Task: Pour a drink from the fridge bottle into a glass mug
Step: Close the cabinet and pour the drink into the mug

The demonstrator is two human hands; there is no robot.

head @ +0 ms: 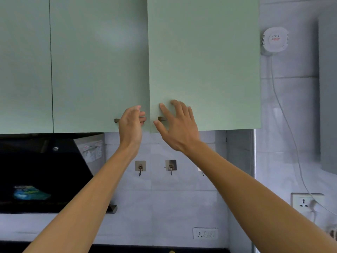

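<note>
The left hand point(130, 123) grips the horizontal left handle point(116, 120); right hand point(179, 128) spreads wide over the right handle point(162, 118)

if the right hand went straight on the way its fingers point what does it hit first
Most likely the face of the right cabinet door, just above its handle: the open right hand points up and into it. Depth unclear; the fingertips may already touch.

Pale green cabinet doors point(204, 61), black range hood point(45, 172), grey-white tiles point(182, 207)

Arms raised; left hand point(130, 123) grips a handle point(116, 120), right hand point(179, 128) splayed
</note>
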